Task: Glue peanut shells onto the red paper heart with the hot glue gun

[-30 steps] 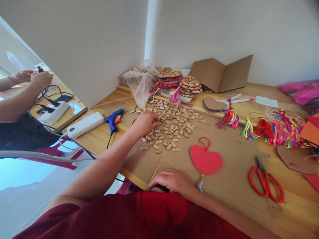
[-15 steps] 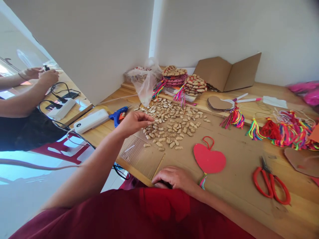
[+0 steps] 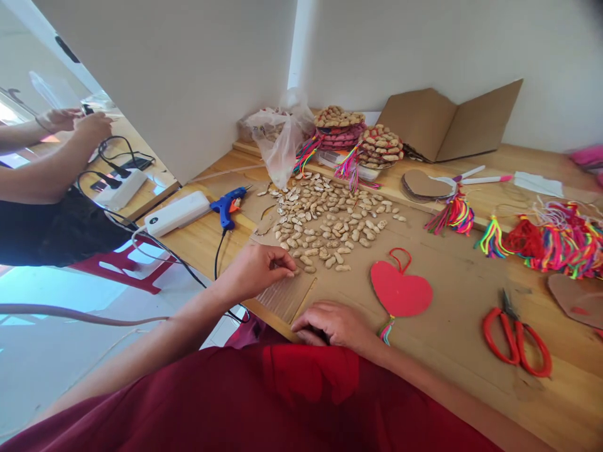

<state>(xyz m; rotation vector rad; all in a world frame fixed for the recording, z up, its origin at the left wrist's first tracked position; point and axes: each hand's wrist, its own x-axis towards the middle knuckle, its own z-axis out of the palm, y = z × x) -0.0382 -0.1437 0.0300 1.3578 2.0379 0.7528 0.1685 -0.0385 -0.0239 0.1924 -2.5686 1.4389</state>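
Note:
My left hand (image 3: 260,271) hovers at the near left side of the loose peanuts (image 3: 325,216), thumb and fingertips drawn together. Whatever may be between those fingertips is too small to make out. Palm down, my right hand (image 3: 336,323) rests at the front edge of the cardboard sheet (image 3: 438,333), its fingers loosely bent and apart, with nothing visible in them. Just to its right lies a red heart (image 3: 402,290) with a red cord loop and a small coloured tassel. A blue glue gun (image 3: 228,206) lies beyond my left hand.
Red-handled scissors (image 3: 516,333) and colourful tassels (image 3: 556,242) are on the right. Peanut-covered pieces (image 3: 381,145), a plastic bag (image 3: 280,147) and folded cardboard (image 3: 450,125) stand at the back. A white power strip (image 3: 176,213) with cables lies left, near another person's hands (image 3: 92,125).
My left hand has come back from the peanuts toward me, its fingertips lower and closer together. A thin white strip on the cardboard is now out of sight. My right hand stays put.

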